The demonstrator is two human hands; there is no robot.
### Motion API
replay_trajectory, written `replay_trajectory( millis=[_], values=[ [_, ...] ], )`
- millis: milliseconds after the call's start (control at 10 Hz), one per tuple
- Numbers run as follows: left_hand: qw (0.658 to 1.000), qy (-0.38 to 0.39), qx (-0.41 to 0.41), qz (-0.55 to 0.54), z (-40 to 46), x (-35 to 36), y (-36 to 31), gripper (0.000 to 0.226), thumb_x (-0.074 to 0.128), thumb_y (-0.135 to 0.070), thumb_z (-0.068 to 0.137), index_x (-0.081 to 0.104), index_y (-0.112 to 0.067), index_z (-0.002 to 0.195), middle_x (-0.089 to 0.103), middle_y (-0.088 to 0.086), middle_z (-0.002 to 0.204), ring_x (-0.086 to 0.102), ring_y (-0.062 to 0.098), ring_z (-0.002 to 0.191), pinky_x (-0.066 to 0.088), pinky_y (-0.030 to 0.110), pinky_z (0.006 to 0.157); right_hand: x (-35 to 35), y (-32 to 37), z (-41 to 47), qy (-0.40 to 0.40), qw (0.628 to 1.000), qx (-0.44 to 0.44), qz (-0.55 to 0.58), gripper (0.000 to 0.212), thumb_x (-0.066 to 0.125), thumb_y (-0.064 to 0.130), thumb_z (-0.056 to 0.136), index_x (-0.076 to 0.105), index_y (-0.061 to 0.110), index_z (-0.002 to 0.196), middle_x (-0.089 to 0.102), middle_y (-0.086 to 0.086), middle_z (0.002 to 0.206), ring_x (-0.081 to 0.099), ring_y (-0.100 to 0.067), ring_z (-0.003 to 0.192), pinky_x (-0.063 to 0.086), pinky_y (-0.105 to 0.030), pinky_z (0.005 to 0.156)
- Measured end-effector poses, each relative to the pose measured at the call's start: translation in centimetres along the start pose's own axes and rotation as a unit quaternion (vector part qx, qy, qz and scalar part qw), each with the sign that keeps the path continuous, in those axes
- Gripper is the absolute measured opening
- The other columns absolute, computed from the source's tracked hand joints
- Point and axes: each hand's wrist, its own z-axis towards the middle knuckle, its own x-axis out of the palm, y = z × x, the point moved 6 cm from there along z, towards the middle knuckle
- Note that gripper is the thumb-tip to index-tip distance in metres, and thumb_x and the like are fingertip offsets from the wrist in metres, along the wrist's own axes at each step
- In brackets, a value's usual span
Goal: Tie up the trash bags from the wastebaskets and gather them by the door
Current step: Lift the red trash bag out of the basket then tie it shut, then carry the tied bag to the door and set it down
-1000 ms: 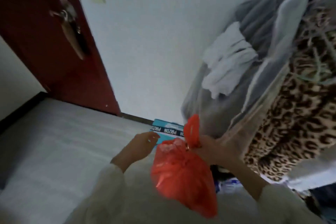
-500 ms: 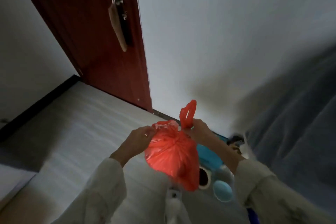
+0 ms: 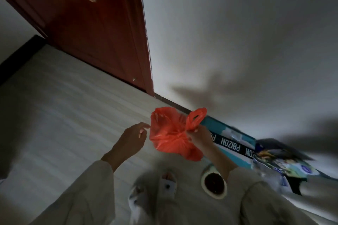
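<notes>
A small red plastic trash bag (image 3: 172, 137) hangs in the air in front of me, bunched at its neck, with one handle loop (image 3: 196, 118) sticking up. My right hand (image 3: 198, 136) grips the bag at the gathered neck just below that loop. My left hand (image 3: 133, 138) is just left of the bag, fingers apart, its fingertips close to the bag's upper edge but holding nothing. The dark red door (image 3: 87, 29) stands at the upper left, a short way beyond the bag.
A teal box printed POIZON (image 3: 232, 145) lies along the white wall to the right, next to colourful packaging (image 3: 285, 162). My slippered feet (image 3: 155, 193) and a round white-rimmed dish (image 3: 214, 182) are on the pale floor below the bag.
My view has tilted down toward the floor and the door is nearer. My left hand has come off the bag's top and opened; my right hand still holds the neck.
</notes>
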Motion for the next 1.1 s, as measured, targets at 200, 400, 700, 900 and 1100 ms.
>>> replay_trajectory(
  millis=[200, 400, 700, 900, 1100],
  values=[
    [0.999, 0.038, -0.008, 0.021, 13.2, 5.7, 7.9, 0.026, 0.044, -0.014, 0.092, 0.056, -0.015, 0.116, 0.063, 0.011, 0.113, 0.058, 0.023, 0.1, 0.044, 0.028, 0.086, 6.1, -5.2, 15.4, -0.029, 0.998, 0.048, -0.038, 0.019, 0.051, 0.017, 0.084, 0.065, 0.003, 0.087, 0.069, -0.024, 0.095, 0.065, -0.039, 0.092, 0.05, -0.037, 0.081],
    [0.998, 0.064, -0.018, -0.003, 21.4, 12.4, 13.6, 0.025, 0.045, -0.014, 0.091, 0.057, -0.016, 0.114, 0.064, 0.01, 0.111, 0.059, 0.022, 0.1, 0.044, 0.03, 0.087, 9.0, -9.7, 26.2, -0.077, 0.99, 0.066, -0.103, 0.029, 0.044, 0.019, 0.091, 0.063, -0.003, 0.096, 0.068, -0.025, 0.101, 0.062, -0.039, 0.096, 0.044, -0.034, 0.076],
    [0.989, 0.139, -0.045, 0.001, 24.1, 15.4, 16.3, 0.028, 0.042, -0.017, 0.093, 0.053, -0.016, 0.119, 0.06, 0.009, 0.118, 0.052, 0.013, 0.095, 0.039, 0.023, 0.083, 11.4, -14.2, 29.1, -0.036, 0.978, 0.193, 0.075, 0.031, 0.047, 0.013, 0.09, 0.057, 0.0, 0.116, 0.061, -0.022, 0.119, 0.06, -0.03, 0.102, 0.049, -0.042, 0.088],
    [0.988, 0.143, -0.05, -0.01, 21.3, 10.4, 12.9, 0.03, 0.043, -0.018, 0.093, 0.051, -0.015, 0.123, 0.059, 0.01, 0.121, 0.05, 0.013, 0.095, 0.037, 0.023, 0.083, 11.1, -8.4, 23.1, 0.044, 0.983, 0.176, 0.011, 0.033, 0.043, 0.01, 0.092, 0.054, -0.004, 0.119, 0.057, -0.023, 0.125, 0.055, -0.012, 0.083, 0.048, -0.036, 0.082],
    [0.992, 0.086, -0.06, -0.071, 13.8, -0.2, 7.1, 0.03, 0.042, -0.018, 0.094, 0.052, -0.013, 0.122, 0.058, 0.011, 0.123, 0.05, 0.014, 0.097, 0.037, 0.022, 0.083, 9.5, 4.2, 11.5, 0.095, 0.992, 0.087, 0.009, 0.032, 0.046, 0.02, 0.093, 0.06, 0.001, 0.114, 0.064, -0.019, 0.116, 0.06, -0.032, 0.11, 0.048, -0.036, 0.096]
  ],
)
